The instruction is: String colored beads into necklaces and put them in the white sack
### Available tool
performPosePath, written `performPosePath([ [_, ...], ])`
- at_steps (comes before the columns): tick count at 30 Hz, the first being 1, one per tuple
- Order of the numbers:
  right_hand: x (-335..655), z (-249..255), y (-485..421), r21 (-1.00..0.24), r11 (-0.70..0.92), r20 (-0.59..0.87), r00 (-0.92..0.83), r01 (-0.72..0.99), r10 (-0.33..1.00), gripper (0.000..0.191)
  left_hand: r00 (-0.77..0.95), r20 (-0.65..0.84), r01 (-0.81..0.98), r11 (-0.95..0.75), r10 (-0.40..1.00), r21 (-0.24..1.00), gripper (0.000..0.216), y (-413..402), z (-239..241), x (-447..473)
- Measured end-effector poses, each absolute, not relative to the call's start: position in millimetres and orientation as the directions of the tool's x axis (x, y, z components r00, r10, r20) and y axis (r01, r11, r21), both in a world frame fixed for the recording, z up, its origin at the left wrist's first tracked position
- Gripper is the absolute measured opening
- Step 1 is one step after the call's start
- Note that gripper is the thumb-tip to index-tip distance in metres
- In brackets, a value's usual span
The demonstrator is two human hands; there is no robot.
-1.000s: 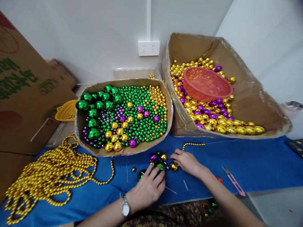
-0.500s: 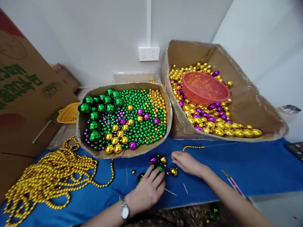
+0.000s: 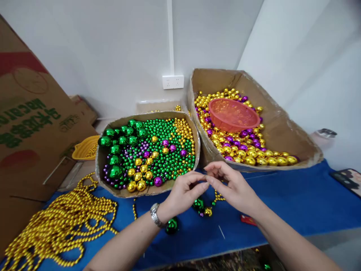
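Observation:
My left hand (image 3: 184, 191) and my right hand (image 3: 231, 185) meet fingertip to fingertip above the blue cloth, both in a pinch. Whatever thin thing they grip is too small to make out. Below them is a cluster of shiny beads with a large green bead (image 3: 198, 204) and a gold bead (image 3: 208, 211). A short gold bead strand (image 3: 219, 196) shows beside the cluster, partly covered by my right hand. Apart from these, a big green ball (image 3: 172, 226) lies on the cloth near my left wrist.
A cardboard box (image 3: 99, 177) of green, gold and purple beads stands ahead. Right of it, a larger box (image 3: 293, 135) holds gold and purple beads and a red basket (image 3: 234, 122). Gold bead strings (image 3: 64, 222) lie heaped left. A red object (image 3: 248, 220) is beside my right forearm.
My left hand has lifted off the beads, and my right hand has come in to meet it. The gold strand now lies closer to the bead cluster. The view has shifted.

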State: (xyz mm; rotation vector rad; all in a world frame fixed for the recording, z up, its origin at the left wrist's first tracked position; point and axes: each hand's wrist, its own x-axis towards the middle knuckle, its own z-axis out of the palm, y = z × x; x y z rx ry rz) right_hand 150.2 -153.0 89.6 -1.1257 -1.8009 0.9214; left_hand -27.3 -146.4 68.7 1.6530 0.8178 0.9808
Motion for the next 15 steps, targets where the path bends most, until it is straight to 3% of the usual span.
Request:
performPosePath([
  [3,151,93,-147,-0.905,0.345,0.305,-0.186,0.249,0.934,0.016,0.460,0.189,0.073,-0.250,0.867,0.966,0.020,-137,79,-20],
  [6,150,86,-149,-0.906,0.397,0.371,-0.176,0.148,0.912,0.034,0.420,0.268,0.052,-0.318,0.867,0.947,0.020,-132,94,-13],
  [8,145,75,-153,-0.849,0.482,0.431,-0.243,0.218,0.869,0.042,0.414,0.329,0.003,-0.363,0.849,0.932,0.018,-130,108,-7],
  [11,139,59,-158,-0.707,0.561,0.424,-0.376,0.431,0.824,0.030,0.400,0.395,-0.007,-0.428,0.827,0.904,0.015,-123,132,-6],
  [15,154,39,-154,-0.582,0.554,0.386,-0.397,0.595,0.833,0.034,0.125,0.565,-0.040,-0.565,0.816,0.824,0.009,-102,174,-39],
])
